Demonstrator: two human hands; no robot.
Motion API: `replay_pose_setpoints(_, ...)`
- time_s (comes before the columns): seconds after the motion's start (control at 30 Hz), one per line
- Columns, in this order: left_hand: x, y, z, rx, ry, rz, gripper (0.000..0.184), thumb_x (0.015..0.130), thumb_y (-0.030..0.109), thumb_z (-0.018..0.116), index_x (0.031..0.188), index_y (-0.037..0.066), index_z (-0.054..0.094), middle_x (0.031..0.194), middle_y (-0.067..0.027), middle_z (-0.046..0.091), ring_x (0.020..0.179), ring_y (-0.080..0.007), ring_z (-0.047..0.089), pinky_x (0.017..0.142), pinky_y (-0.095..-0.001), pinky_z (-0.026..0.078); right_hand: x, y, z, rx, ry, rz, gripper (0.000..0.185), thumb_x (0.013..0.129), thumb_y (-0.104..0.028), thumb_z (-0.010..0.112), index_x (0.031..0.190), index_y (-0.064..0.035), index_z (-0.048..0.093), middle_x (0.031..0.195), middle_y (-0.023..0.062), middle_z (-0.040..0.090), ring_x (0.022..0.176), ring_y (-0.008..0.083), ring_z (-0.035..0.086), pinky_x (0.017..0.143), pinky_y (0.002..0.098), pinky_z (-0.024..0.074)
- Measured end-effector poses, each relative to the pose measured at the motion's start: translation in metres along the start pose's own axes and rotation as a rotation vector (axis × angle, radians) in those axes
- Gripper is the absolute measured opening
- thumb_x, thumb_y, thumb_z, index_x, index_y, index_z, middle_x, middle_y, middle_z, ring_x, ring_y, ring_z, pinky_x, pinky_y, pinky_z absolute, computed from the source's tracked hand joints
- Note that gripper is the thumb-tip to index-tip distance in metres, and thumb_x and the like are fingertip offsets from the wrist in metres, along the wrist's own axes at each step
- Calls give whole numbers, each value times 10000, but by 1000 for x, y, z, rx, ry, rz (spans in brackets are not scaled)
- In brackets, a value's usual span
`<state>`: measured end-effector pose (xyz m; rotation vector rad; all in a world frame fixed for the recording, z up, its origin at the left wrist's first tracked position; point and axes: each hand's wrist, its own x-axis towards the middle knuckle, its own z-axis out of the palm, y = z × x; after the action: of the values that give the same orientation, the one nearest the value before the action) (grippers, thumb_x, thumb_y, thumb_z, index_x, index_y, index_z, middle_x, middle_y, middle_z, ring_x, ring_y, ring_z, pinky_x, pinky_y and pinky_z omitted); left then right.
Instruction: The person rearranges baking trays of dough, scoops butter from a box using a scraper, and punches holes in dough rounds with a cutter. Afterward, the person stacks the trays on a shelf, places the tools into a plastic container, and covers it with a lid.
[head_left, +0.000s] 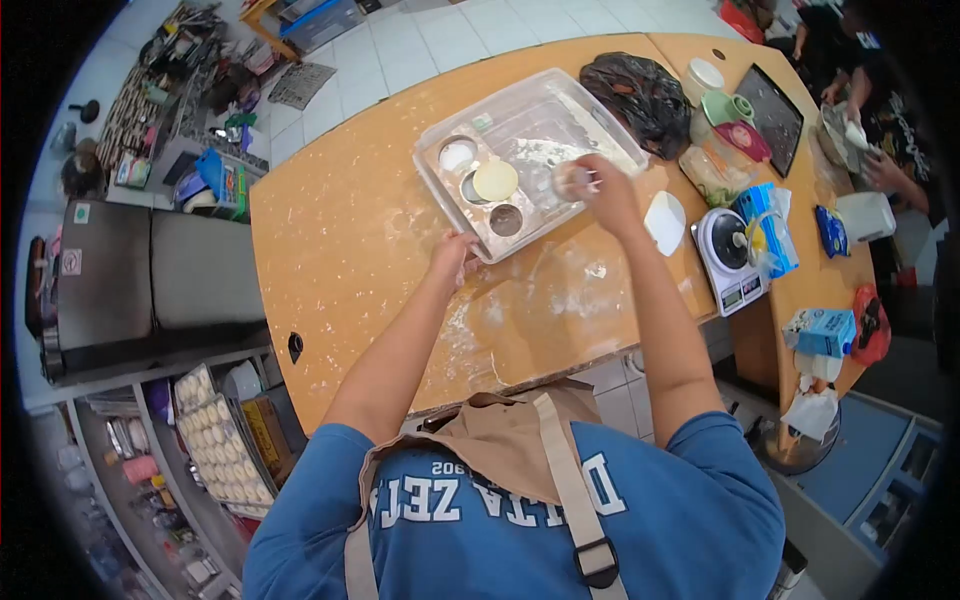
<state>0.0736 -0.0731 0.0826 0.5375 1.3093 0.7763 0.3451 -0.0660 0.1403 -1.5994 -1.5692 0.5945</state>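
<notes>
A clear plastic tub [437, 165] lies on the table, its floor dusted with white powder. My left hand [455, 260] is closed on the tub's near left corner. Over the tub's right half, my right hand [606, 192] grips a small, pale, round thing [572, 183], whose kind I cannot make out. A cream-coloured disc [496, 181] sits in the left part, partly over a round metal ring or tin [470, 188]. Beside it are a round dish of white powder [458, 154] and a dark round dish [506, 220].
Floury wooden table [340, 240]. To the right are a black plastic bag [637, 95], a white lid [665, 222], a kitchen scale [728, 255], a blue packet [765, 215] and a dark baking tray [765, 120]. Another person's hands [885, 172] work at the far right.
</notes>
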Motion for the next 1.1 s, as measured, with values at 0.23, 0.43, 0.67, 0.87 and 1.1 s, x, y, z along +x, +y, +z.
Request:
replay_pose_setpoints(0.23, -2, -17, -20, 119, -25, -31, 216, 793, 198, 625, 865, 80, 459, 834, -33, 490, 743, -162, 520, 655, -351, 504, 40, -18, 78, -683, -135, -142, 229, 711, 9, 552, 931, -56, 556, 937, 128, 576, 892, 313, 558, 763, 360, 474)
replay_pose_setpoints(0.43, -9, -15, -6, 175, -34, -15, 241, 801, 221, 635, 889, 89, 454, 868, -23, 491, 801, -141, 499, 672, -340, 484, 48, -14, 61, -309, -107, -130, 264, 657, 30, 569, 914, -29, 577, 942, 160, 586, 918, 339, 544, 796, 414, 443)
replay_pose_setpoints(0.67, -16, -17, -10, 155, -13, -53, 241, 787, 224, 645, 892, 95, 470, 827, -17, 506, 767, -128, 502, 655, -322, 469, 86, 11, 81, -327, -91, -3, 299, 693, -63, 631, 981, -30, 560, 964, 179, 582, 925, 346, 539, 794, 407, 440)
replay_pose_setpoints(0.87, 5, -16, -6, 92, -31, -57, 226, 774, 157, 598, 948, 84, 475, 856, -36, 553, 805, -145, 549, 674, -322, 457, 94, -15, 70, -272, 138, -222, 372, 719, -193, 686, 1031, -28, 569, 1063, 186, 559, 1042, 331, 495, 891, 393, 390)
replay_pose_setpoints(1.1, 3, 5, -4, -266, -60, -38, 193, 734, 42, 499, 924, 47, 468, 815, -71, 559, 704, -186, 580, 622, -326, 502, -41, 114, -83, -589, 147, 613, 317, 705, -175, 682, 938, 20, 592, 963, 215, 590, 927, 338, 565, 794, 394, 438)
